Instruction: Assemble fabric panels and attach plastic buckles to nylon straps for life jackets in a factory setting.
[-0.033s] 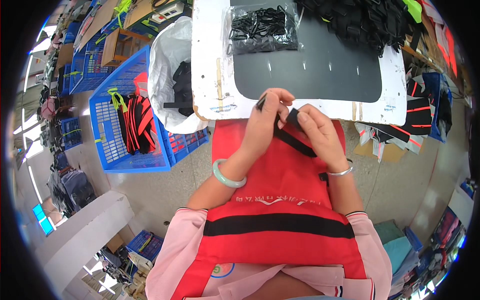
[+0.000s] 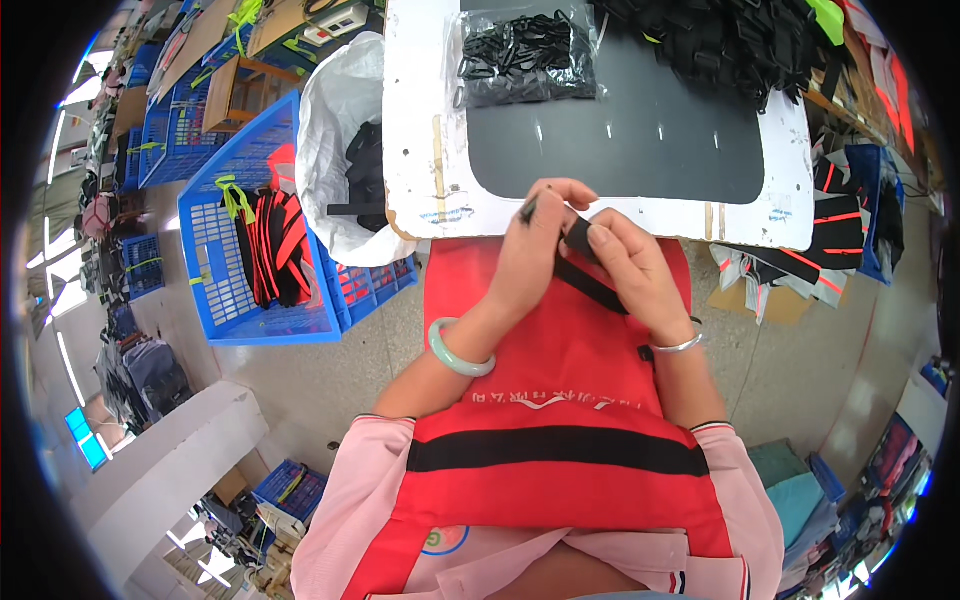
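Note:
Both hands meet over the table's near edge, above a red apron [image 2: 560,350]. My left hand [image 2: 528,250] is closed, pinching a small black piece [image 2: 528,211] that looks like a plastic buckle, mostly covered by the thumb. Beside it, my right hand [image 2: 640,268] grips the flat end of a black webbing strap [image 2: 592,288] between thumb and fingers. The strap runs down from between the hands and passes under the right one. Whether it is threaded through the small black piece is hidden by the fingers.
On the white-edged table [image 2: 425,130] lie a clear bag of black plastic hooks [image 2: 528,55] and a heap of black straps [image 2: 715,50]. To the left stand a white sack [image 2: 330,130] and a blue crate [image 2: 215,270] with red-and-black pieces. Striped fabric pieces [image 2: 835,225] are stacked at right.
The right hand and strap end have shifted slightly left, toward the left hand. The left hand has turned a little.

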`<action>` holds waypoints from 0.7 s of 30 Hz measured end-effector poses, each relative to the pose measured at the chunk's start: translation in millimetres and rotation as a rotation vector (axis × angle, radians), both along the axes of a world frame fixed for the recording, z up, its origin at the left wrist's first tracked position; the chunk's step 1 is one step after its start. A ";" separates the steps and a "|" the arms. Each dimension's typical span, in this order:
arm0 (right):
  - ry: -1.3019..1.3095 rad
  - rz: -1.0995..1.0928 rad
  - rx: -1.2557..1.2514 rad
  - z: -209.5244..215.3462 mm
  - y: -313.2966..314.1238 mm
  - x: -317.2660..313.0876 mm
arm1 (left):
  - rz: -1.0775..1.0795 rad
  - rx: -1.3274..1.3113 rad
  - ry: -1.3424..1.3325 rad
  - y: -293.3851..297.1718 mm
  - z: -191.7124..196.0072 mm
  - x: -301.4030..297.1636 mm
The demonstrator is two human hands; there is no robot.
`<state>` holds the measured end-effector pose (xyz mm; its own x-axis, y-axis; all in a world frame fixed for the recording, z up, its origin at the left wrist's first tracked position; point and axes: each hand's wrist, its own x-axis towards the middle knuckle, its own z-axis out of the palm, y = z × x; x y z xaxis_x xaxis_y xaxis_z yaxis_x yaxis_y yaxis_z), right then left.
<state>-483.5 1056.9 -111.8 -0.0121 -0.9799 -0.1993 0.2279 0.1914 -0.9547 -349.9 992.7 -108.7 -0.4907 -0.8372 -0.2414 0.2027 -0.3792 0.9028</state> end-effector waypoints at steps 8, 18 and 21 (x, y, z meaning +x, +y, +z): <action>0.000 0.006 0.006 15.4 -1.0 -0.3 | -0.080 -0.652 -0.233 6.5 -5.7 -1.4; 0.018 -0.237 -0.117 19.9 -2.2 13.2 | -0.227 -1.183 -0.655 -11.7 3.6 2.8; -0.025 -0.110 -0.112 10.6 0.2 -2.8 | -0.252 -1.145 -0.608 -12.4 2.6 5.9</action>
